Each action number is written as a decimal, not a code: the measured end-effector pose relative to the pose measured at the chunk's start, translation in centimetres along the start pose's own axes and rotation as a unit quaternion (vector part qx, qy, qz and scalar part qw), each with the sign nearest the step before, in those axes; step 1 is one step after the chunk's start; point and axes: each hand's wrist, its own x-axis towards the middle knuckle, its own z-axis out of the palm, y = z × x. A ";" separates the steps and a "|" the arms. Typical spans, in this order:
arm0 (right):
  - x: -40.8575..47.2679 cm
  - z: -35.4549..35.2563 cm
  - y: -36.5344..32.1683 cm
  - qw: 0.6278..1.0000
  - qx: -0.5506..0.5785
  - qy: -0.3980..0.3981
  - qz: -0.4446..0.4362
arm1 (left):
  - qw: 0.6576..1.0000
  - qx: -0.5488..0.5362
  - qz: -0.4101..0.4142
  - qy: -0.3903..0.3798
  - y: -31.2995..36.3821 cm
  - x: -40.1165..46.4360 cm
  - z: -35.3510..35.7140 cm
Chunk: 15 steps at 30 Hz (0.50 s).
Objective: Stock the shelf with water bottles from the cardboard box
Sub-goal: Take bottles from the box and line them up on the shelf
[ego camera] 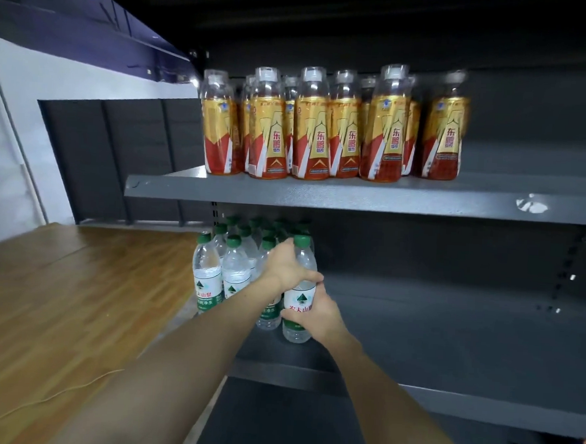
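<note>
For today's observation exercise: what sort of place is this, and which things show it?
Probably a shop aisle being stocked. Grey metal shelves hold rows of identical drink bottles and water bottles, fronts facing out.

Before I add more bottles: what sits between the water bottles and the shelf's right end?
Nothing: in the head view the shelf is bare from the held water bottle rightward.

Your grey middle shelf [449, 334] carries green-capped water bottles [213, 272] clustered at its left end — the upper shelf [389, 198] holds gold-and-red drink bottles [311, 127].
</note>
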 end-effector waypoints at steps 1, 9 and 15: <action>0.4 -0.4 0.0 1.000 -0.002 -0.015 -0.001 | 1.000 0.014 -0.001 0.002 0.3 0.2 0.1; 2.7 -3.7 2.5 0.991 -0.097 -0.085 0.024 | 0.997 0.076 0.020 -0.027 -0.2 1.3 0.1; 3.6 -3.9 3.0 0.990 -0.101 -0.094 0.030 | 0.977 0.195 0.080 -0.043 -1.2 0.8 0.4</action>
